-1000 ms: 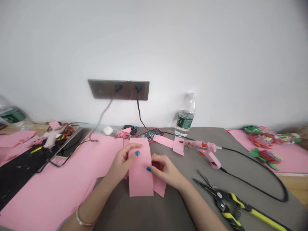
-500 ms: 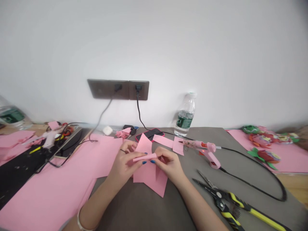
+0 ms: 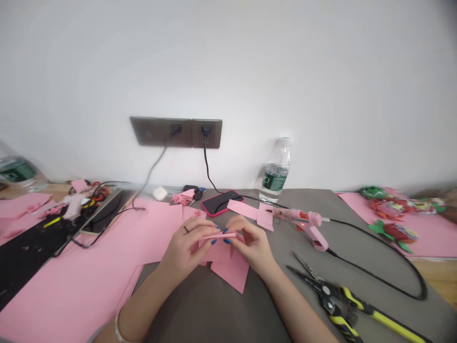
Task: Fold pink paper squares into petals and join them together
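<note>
Facing white wall (image 3: 250,62): grey table (image 3: 214,314), pink sheets (image 3: 71,281) left, held paper (image 3: 222,252) centre.

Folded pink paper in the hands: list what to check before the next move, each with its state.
Left hand and right hand both pinch the folded pink paper: ok.
Fold edge even: cannot tell, the hands cover it.
Glue gun lies apart from the hands: ok.
Cutters lie clear of the right forearm: ok.
Loose pink sheet lies flat under the hands: ok.
</note>
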A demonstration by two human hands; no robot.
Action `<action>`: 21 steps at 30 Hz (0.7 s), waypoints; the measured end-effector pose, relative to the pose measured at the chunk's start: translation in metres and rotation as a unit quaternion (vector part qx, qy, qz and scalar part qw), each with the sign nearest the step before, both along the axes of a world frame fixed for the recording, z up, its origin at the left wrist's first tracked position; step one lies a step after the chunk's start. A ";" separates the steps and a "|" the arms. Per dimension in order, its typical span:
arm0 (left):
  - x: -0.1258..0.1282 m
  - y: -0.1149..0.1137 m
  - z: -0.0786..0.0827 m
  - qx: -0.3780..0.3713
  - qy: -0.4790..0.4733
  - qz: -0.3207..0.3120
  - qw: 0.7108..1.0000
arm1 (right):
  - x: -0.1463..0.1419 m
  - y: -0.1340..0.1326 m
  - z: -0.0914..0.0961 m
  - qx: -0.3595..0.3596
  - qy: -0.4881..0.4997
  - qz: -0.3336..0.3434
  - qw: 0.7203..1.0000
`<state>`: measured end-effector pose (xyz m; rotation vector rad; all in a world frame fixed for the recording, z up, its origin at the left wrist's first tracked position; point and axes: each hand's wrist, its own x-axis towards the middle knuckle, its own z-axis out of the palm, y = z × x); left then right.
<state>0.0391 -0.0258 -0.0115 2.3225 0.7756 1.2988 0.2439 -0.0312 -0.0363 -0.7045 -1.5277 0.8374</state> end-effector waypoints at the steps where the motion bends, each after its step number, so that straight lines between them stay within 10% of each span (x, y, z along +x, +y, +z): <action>1: 0.000 -0.001 0.001 0.001 -0.004 -0.002 1.000 | -0.001 0.000 0.000 -0.001 0.006 0.003 1.000; 21: 0.007 -0.007 0.013 0.079 -0.041 0.033 0.995 | -0.012 -0.011 0.019 0.039 0.000 -0.020 0.999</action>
